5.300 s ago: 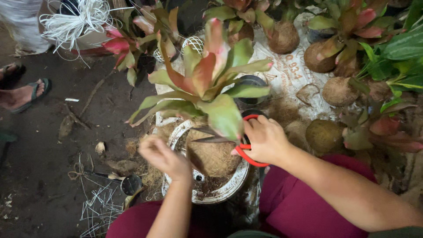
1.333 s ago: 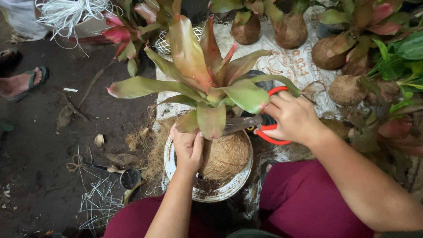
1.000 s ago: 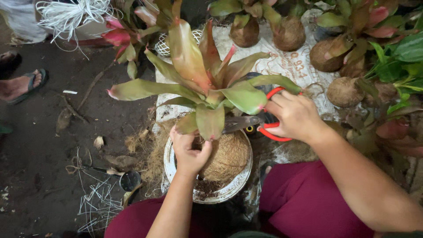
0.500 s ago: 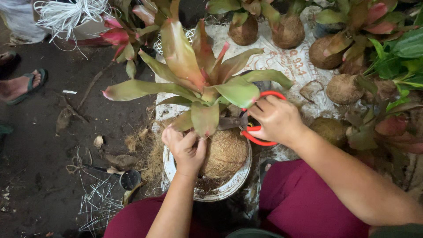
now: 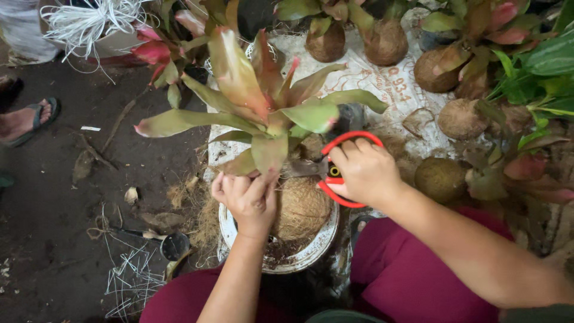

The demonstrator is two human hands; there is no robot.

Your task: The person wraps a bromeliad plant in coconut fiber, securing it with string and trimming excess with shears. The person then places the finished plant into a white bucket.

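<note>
Bromeliad (image 5: 263, 113) with green-red leaves sits on a coconut-husk ball (image 5: 302, 206) in a round white pot (image 5: 314, 251), centre frame, just above the person's lap.

Change vs half a second ago: left hand (image 5: 245, 197) has tightened its grip, fingers now pinched shut on the lowest leaf base at the husk top. Right hand (image 5: 362, 170) has slid in closer; its grip is closed through the loops of red-handled scissors (image 5: 335, 173), blades pointing at the plant's base. Blade opening mostly hidden by leaf, cannot tell how wide.

My read: lower leaf is being held clear for a trim at the base.

Around: more husk-potted plants (image 5: 382, 42) behind and right on a printed sack (image 5: 382, 96); white string bundle (image 5: 89, 21) top left; wire scraps (image 5: 128, 281) and a small scoop (image 5: 170, 244) on the dirt floor; someone's sandalled foot (image 5: 27, 119) far left.

In the way: overhanging leaves cover the cut point.
</note>
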